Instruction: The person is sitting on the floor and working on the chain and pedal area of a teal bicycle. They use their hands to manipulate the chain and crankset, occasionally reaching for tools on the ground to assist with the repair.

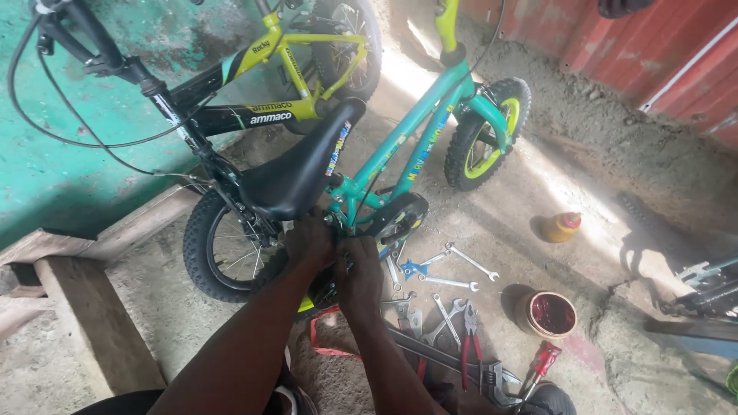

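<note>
Small bike [430,115]: teal frame, multicoloured lettering. Its saddle [296,173]: black, rainbow-striped tag on edge. Front wheel [484,134]: black tyre, lime-yellow rim. Second bike [269,84]: yellow-green and black frame. Spanners [453,280]: silver. Pliers [469,338]: red handles. Bowl [550,313]: tan outside, dark red inside. Bottle [561,227]: yellow, red cap. Wall [69,154]: worn green. Corrugated sheet [661,54]: red.

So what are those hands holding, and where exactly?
Both hands meet at the small teal bicycle, just under its black saddle; whether they grip a tool or part cannot be told.
</note>
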